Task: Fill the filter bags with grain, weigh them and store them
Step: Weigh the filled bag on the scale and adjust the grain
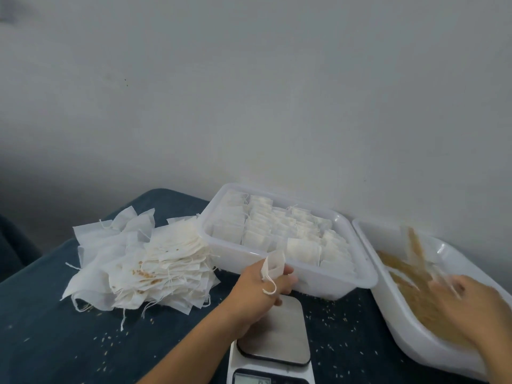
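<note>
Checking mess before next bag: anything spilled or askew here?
Yes. Loose grain is scattered over the dark table around the scale, and some lies on the fanned-out pile of empty bags. The grain tub sits tilted.

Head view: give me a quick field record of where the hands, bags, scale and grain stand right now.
left hand: holds one filter bag above the far edge of the scale
right hand: in the grain tub, blurred; grip cannot be told
scale: platform bare, display unreadable
storage tray: rows of filled bags standing inside
empty bags: loose pile at left, some grain on top
table: dark cloth, scattered grains
</note>
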Tool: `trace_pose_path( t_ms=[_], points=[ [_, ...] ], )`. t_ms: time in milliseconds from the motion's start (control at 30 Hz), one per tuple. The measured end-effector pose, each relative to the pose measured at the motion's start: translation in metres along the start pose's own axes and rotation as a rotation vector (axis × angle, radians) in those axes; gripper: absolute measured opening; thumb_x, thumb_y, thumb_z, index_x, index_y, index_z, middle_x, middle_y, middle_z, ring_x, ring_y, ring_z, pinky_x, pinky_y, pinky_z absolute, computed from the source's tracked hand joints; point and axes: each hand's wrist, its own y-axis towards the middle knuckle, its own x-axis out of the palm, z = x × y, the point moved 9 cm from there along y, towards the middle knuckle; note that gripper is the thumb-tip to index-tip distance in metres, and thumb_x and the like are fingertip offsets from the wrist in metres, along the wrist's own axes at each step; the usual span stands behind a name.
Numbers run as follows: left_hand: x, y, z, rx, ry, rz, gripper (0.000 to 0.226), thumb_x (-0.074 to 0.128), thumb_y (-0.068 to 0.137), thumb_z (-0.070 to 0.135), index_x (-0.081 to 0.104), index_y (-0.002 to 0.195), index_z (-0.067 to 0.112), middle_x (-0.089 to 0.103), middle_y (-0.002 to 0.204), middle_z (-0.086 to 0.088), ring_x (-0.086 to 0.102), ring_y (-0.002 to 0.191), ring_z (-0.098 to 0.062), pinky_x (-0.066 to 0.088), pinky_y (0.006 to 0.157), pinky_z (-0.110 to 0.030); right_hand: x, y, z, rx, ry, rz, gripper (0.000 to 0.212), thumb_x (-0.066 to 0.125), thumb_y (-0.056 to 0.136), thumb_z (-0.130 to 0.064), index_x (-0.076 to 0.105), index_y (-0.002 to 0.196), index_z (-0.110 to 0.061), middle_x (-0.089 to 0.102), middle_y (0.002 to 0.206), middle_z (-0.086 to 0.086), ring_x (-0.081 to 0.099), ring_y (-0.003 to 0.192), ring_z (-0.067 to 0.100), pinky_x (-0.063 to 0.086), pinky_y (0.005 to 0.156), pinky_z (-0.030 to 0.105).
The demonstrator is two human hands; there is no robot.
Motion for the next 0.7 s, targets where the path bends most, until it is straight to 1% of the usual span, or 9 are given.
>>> trace_pose_path(
  t_ms=[67, 167, 267, 400, 500, 567, 633, 667, 700],
  points=[
    [0.004, 0.0, 0.0, -0.007, -0.018, -0.026, 0.018, 0.075, 0.092, 0.028, 0.072, 0.108, 0.019, 0.074, 0.093, 0.001, 0.069, 0.075, 0.0, 0.05, 0.063, -0.014, 0.018, 0.026, 0.013, 0.046, -0.213, -0.101, 0.037, 0.057, 0.101, -0.041, 0.072, 0.103, -0.008, 0.072, 0.099, 0.016, 0.066, 0.093, 0.035, 0.05, 0.078, 0.038],
    [0.007, 0.0, 0.001, -0.018, -0.06, -0.056, 0.024, 0.078, 0.087, 0.03, 0.074, 0.107, 0.017, 0.074, 0.094, -0.002, 0.071, 0.083, -0.006, 0.052, 0.066, -0.02, 0.045, 0.038, 0.012, 0.031, -0.43, -0.251, 0.041, 0.048, 0.105, -0.043, 0.075, 0.112, -0.014, 0.074, 0.114, 0.009, 0.067, 0.101, 0.027, 0.047, 0.078, 0.029],
    [0.01, 0.0, 0.0, -0.041, -0.078, -0.081, 0.035, 0.077, 0.077, 0.035, 0.075, 0.107, 0.016, 0.074, 0.095, -0.002, 0.07, 0.083, -0.008, 0.053, 0.067, -0.023, 0.066, 0.034, 0.002, 0.006, -0.453, -0.333, 0.034, 0.046, 0.107, -0.033, 0.074, 0.115, -0.014, 0.072, 0.121, 0.006, 0.064, 0.099, 0.019, 0.046, 0.08, 0.026],
    [0.011, 0.0, 0.0, -0.037, -0.069, -0.086, 0.038, 0.075, 0.073, 0.033, 0.074, 0.106, 0.015, 0.072, 0.092, -0.002, 0.068, 0.083, -0.009, 0.052, 0.066, -0.024, 0.073, 0.024, -0.007, 0.013, -0.403, -0.336, 0.043, 0.036, 0.111, -0.04, 0.06, 0.137, -0.015, 0.063, 0.137, 0.003, 0.06, 0.117, 0.017, 0.044, 0.091, 0.025],
    [0.012, -0.001, -0.001, -0.037, -0.06, -0.09, 0.038, 0.074, 0.072, 0.032, 0.074, 0.105, 0.014, 0.071, 0.089, -0.003, 0.067, 0.081, -0.009, 0.052, 0.066, -0.023, 0.057, 0.02, -0.018, 0.024, -0.221, -0.198, 0.047, 0.05, 0.106, -0.04, 0.053, 0.146, -0.016, 0.062, 0.137, 0.011, 0.061, 0.119, 0.03, 0.048, 0.095, 0.036],
    [0.014, -0.001, -0.002, -0.038, -0.058, -0.096, 0.038, 0.074, 0.073, 0.031, 0.074, 0.106, 0.013, 0.071, 0.089, -0.003, 0.067, 0.079, -0.008, 0.052, 0.066, -0.023, 0.031, 0.01, -0.038, -0.042, 0.014, 0.05, 0.044, 0.059, 0.1, -0.034, 0.057, 0.14, -0.016, 0.063, 0.126, 0.016, 0.062, 0.105, 0.035, 0.047, 0.082, 0.04],
    [0.014, -0.002, -0.001, -0.033, -0.052, -0.105, 0.038, 0.073, 0.074, 0.03, 0.073, 0.107, 0.011, 0.071, 0.089, -0.003, 0.066, 0.077, -0.006, 0.051, 0.065, -0.022, 0.004, -0.019, -0.069, -0.173, 0.238, 0.322, 0.032, 0.062, 0.097, -0.029, 0.063, 0.127, -0.018, 0.065, 0.108, 0.008, 0.061, 0.083, 0.028, 0.043, 0.071, 0.036],
    [0.015, -0.003, 0.0, -0.025, -0.047, -0.116, 0.038, 0.073, 0.075, 0.029, 0.073, 0.108, 0.011, 0.071, 0.089, -0.002, 0.066, 0.077, -0.005, 0.051, 0.065, -0.022, -0.001, -0.038, -0.089, -0.267, 0.33, 0.382, 0.025, 0.063, 0.096, -0.03, 0.065, 0.119, -0.02, 0.066, 0.097, -0.001, 0.061, 0.075, 0.02, 0.043, 0.066, 0.032],
    [0.015, -0.004, 0.0, -0.019, -0.037, -0.131, 0.035, 0.074, 0.077, 0.028, 0.073, 0.109, 0.011, 0.071, 0.089, -0.002, 0.067, 0.077, -0.005, 0.051, 0.066, -0.022, 0.002, -0.055, -0.108, -0.362, 0.42, 0.361, 0.019, 0.064, 0.095, -0.033, 0.067, 0.111, -0.024, 0.066, 0.088, -0.01, 0.061, 0.07, 0.011, 0.044, 0.059, 0.028]
  ],
)
